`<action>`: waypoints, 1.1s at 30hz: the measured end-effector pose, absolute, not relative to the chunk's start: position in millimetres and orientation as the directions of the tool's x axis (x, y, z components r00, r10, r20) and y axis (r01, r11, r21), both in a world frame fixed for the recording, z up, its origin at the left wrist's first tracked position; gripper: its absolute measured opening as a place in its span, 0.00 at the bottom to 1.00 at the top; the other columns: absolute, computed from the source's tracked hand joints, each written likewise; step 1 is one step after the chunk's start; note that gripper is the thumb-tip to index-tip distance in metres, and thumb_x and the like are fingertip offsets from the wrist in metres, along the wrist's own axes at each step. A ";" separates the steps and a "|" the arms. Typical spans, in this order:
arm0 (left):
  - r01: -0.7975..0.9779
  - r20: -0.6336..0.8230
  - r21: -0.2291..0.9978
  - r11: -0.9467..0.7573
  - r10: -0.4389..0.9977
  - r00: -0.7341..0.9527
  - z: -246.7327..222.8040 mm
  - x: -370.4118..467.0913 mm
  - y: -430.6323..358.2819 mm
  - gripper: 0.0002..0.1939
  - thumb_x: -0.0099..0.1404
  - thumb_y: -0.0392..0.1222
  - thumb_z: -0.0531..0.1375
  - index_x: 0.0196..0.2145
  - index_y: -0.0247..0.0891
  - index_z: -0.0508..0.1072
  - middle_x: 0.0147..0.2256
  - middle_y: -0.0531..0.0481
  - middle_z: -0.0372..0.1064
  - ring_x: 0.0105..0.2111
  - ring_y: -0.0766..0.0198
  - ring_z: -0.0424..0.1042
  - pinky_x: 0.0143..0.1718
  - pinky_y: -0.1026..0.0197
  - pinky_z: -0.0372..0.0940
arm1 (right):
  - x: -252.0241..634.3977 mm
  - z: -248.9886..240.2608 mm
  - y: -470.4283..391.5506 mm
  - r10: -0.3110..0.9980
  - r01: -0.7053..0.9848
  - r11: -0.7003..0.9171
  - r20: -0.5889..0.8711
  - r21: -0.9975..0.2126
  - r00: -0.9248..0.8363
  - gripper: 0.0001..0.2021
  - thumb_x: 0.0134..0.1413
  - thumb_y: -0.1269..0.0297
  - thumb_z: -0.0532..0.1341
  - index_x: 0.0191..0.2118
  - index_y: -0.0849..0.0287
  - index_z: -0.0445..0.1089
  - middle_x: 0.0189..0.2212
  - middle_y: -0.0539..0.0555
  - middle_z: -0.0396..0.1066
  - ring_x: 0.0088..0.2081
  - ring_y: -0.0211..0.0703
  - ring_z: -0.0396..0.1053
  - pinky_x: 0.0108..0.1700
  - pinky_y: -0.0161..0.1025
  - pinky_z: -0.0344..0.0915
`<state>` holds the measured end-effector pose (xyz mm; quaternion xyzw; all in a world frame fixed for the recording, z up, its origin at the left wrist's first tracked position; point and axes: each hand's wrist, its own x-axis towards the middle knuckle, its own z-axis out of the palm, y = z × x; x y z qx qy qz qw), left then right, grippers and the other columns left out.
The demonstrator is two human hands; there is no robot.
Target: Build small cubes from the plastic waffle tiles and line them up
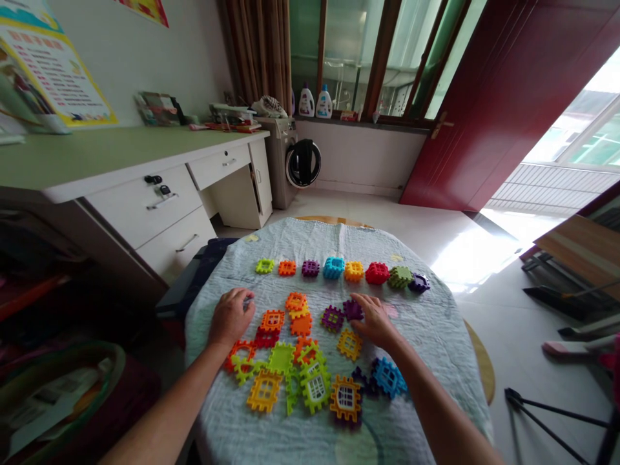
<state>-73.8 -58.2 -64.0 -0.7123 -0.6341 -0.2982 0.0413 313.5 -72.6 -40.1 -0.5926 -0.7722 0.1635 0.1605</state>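
Pale cloth: far blocks spaced, seemingly separating colours. Your right hand grasps a purple tile; left hand, grip unclear.

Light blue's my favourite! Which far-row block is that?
The fourth block from the left, between the purple one and yellow one; only it's light blue.

Far on round blue-clothed table: row of multicoloured boxy plastic blocks
Near: loose multicoloured square plastic tiles
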 end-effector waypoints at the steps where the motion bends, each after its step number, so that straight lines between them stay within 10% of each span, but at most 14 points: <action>1: 0.927 0.474 0.321 -0.194 0.880 0.020 -63.9 -73.8 -58.4 0.07 0.60 0.39 0.53 0.35 0.39 0.70 0.39 0.43 0.73 0.43 0.53 0.70 0.49 0.52 0.64 | 311.1 -38.1 -70.9 0.970 0.868 0.231 0.033 -0.439 -0.241 0.31 0.46 0.68 0.63 0.59 0.55 0.65 0.56 0.57 0.67 0.54 0.54 0.61 0.55 0.47 0.57; 8: 0.923 0.474 0.332 -0.197 0.880 0.018 -64.1 -73.8 -58.2 0.07 0.60 0.38 0.54 0.35 0.38 0.70 0.39 0.43 0.72 0.43 0.52 0.70 0.49 0.51 0.64 | 303.8 -26.9 -75.8 0.992 0.935 0.121 0.084 -0.335 -0.098 0.26 0.48 0.65 0.64 0.56 0.53 0.68 0.54 0.58 0.66 0.52 0.56 0.61 0.51 0.48 0.58; 16: 0.916 0.469 0.352 -0.193 0.883 0.005 -63.1 -72.3 -59.3 0.07 0.60 0.38 0.54 0.34 0.39 0.70 0.39 0.44 0.72 0.44 0.53 0.70 0.50 0.51 0.64 | 258.6 -11.5 -88.9 0.935 0.856 0.339 0.040 -0.391 -0.352 0.14 0.52 0.61 0.65 0.46 0.54 0.73 0.44 0.55 0.72 0.46 0.51 0.65 0.49 0.44 0.58; 27: 0.912 0.468 0.366 -0.186 0.884 -0.007 -62.9 -72.3 -59.5 0.06 0.60 0.38 0.54 0.34 0.40 0.70 0.39 0.44 0.72 0.44 0.53 0.70 0.50 0.52 0.64 | 266.8 -22.3 -65.1 0.983 0.717 0.160 0.180 -0.679 -0.049 0.15 0.62 0.59 0.50 0.40 0.55 0.74 0.30 0.52 0.75 0.32 0.43 0.71 0.36 0.36 0.63; 33: 0.914 0.460 0.362 -0.182 0.888 -0.006 -63.4 -72.5 -59.6 0.06 0.60 0.38 0.54 0.35 0.39 0.70 0.40 0.44 0.72 0.44 0.52 0.70 0.50 0.52 0.64 | 265.3 -28.2 -69.7 0.976 0.903 0.122 0.217 -0.411 -0.033 0.13 0.58 0.58 0.58 0.44 0.55 0.74 0.44 0.60 0.72 0.46 0.53 0.66 0.48 0.44 0.61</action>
